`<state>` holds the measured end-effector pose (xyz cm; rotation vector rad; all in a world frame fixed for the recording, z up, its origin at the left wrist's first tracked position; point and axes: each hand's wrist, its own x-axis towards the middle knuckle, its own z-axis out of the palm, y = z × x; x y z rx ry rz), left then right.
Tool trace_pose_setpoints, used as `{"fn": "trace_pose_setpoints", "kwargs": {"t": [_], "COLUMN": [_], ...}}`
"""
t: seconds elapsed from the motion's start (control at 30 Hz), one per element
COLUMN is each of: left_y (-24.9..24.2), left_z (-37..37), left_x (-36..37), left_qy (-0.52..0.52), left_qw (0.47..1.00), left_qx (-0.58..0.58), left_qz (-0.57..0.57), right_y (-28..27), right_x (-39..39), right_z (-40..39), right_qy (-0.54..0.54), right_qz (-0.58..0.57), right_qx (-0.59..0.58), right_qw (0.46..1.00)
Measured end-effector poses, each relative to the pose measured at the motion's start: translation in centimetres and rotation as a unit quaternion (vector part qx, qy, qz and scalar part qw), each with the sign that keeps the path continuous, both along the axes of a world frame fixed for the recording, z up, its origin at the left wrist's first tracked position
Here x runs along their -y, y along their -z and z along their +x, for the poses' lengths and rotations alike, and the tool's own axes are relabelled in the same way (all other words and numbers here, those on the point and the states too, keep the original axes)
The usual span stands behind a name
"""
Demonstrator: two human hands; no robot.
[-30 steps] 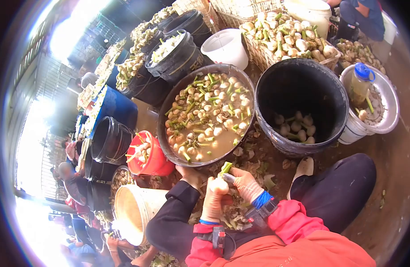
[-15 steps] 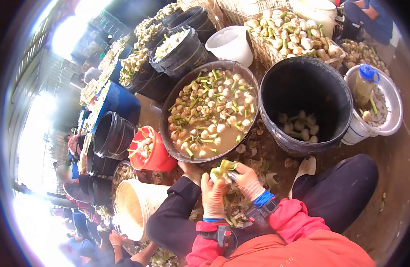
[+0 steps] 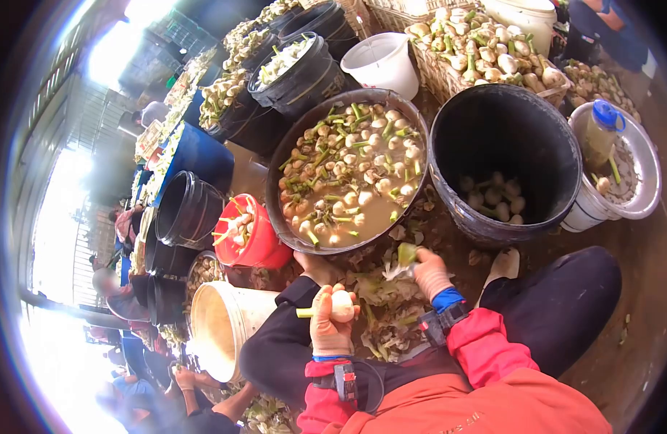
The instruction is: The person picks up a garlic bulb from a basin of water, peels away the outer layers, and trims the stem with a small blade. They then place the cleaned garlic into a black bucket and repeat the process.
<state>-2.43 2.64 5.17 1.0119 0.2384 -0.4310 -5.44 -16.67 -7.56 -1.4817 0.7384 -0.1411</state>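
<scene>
My left hand (image 3: 327, 333) is closed around a peeled white garlic bulb (image 3: 342, 307), its short pale-green stem poking out to the left. To the right, my right hand (image 3: 430, 273) grips a piece of green garlic skin (image 3: 406, 253), apart from the bulb; a pale, blurred sliver shows just below the skin. Under both hands, loose garlic peelings (image 3: 382, 307) cover the ground between my legs. Just beyond them stands a wide dark basin (image 3: 274, 217) of murky water, full of garlic bulbs with cut stems.
A black bucket (image 3: 449, 195) holding several peeled bulbs stands right of the basin. Left are a red bucket (image 3: 264, 242) and a tipped cream bucket (image 3: 225, 325). A woven basket (image 3: 438, 72) heaped with garlic is behind. A bottle (image 3: 600, 137) stands on a white pail. Other people sit far left.
My hands have moved apart: the left went down and left with the bulb, now bare and white, while the right drew away to the right with green skin.
</scene>
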Motion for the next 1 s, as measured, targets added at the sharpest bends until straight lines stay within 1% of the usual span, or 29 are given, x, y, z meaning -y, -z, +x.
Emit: {"fn": "trace_pose_setpoints", "kwargs": {"t": [0.03,0.07,0.1,0.17,0.2,0.23,0.3,0.33,0.37,0.43,0.47,0.57,0.6,0.63,0.67,0.7,0.73,0.77,0.8,0.83,0.9,0.93,0.97,1.0], "left_y": [1.6,2.5,2.3,1.9,3.1,4.1,4.1,4.1,4.5,5.6,7.3,8.5,7.2,5.8,4.4,3.5,2.8,2.3,2.2,2.6,3.5,3.9,3.7,3.6], "left_z": [0.8,1.2,1.1,1.2,1.6,1.7,1.6,1.2,1.0,0.9,1.3,1.3,1.1,0.8,0.5,0.5,0.6,0.7,0.9,1.1,1.6,1.5,1.3,1.0], "left_x": [-1.0,-1.6,-1.2,0.4,0.2,0.0,0.9,1.5,1.9,2.3,1.5,0.9,1.3,1.6,1.8,1.8,1.6,1.3,1.0,0.8,1.1,1.2,1.6,1.9], "left_qy": [-0.018,-0.035,-0.036,-0.104,-0.106,-0.103,-0.086,-0.077,-0.075,-0.058,-0.056,-0.03,-0.03,-0.019,-0.007,-0.008,-0.024,-0.041,-0.051,-0.053,-0.115,-0.116,-0.115,-0.101], "left_qw": [0.998,0.992,0.992,0.968,0.963,0.964,0.937,0.921,0.922,0.861,0.841,0.841,0.841,0.92,0.972,0.972,0.988,0.996,0.993,0.993,0.97,0.962,0.962,0.954], "left_qx": [0.001,0.001,0.001,0.022,0.061,0.059,0.081,0.092,0.092,0.197,0.24,0.264,0.264,0.182,0.095,0.097,0.037,-0.023,-0.004,-0.003,0.065,0.091,0.09,0.104], "left_qz": [0.062,0.123,0.122,0.226,0.24,0.238,0.329,0.369,0.368,0.466,0.481,0.471,0.471,0.347,0.214,0.215,0.147,0.078,0.108,0.108,0.206,0.23,0.23,0.264], "right_y": [1.7,0.8,-1.0,-4.4,-5.3,-6.4,-7.3,-7.9,-7.9,-7.7,-7.4,-6.6,-6.4,-6.2,-6.0,-5.4,-4.0,-3.9,-3.9,-4.1,-5.6,-5.8,-8.0,-8.1], "right_x": [-1.2,-2.3,-3.4,-4.7,-5.0,-5.4,-5.7,-5.7,-6.0,-6.6,-6.3,-6.3,-6.1,-5.6,-5.1,-4.5,-3.9,-3.2,-2.8,-3.0,-3.8,-4.5,-4.4,-5.1], "right_z": [0.3,0.1,0.1,0.3,0.4,0.1,0.1,0.0,0.0,-0.1,-0.1,0.1,0.2,0.2,0.2,0.3,0.3,0.3,0.2,0.1,0.1,0.1,-0.2,0.0], "right_qy": [-0.07,-0.088,-0.105,-0.147,-0.183,-0.189,-0.224,-0.244,-0.243,-0.232,-0.247,-0.221,-0.221,-0.203,-0.184,-0.155,-0.136,-0.116,-0.133,-0.136,-0.173,-0.2,-0.24,-0.241], "right_qz": [-0.13,-0.174,-0.216,-0.049,-0.076,-0.07,-0.123,-0.119,-0.12,-0.192,-0.172,-0.161,-0.161,-0.165,-0.169,-0.176,-0.155,-0.134,-0.061,-0.06,0.045,-0.015,-0.03,-0.071], "right_qx": [0.003,0.046,0.089,0.123,0.148,0.131,0.114,0.072,0.071,0.005,-0.002,0.002,0.002,-0.005,-0.012,-0.012,-0.002,0.007,-0.007,-0.006,0.059,0.075,0.041,0.045], "right_qw": [0.989,0.98,0.967,0.98,0.969,0.971,0.96,0.96,0.96,0.954,0.954,0.962,0.962,0.965,0.968,0.972,0.979,0.984,0.989,0.989,0.982,0.977,0.969,0.967]}}
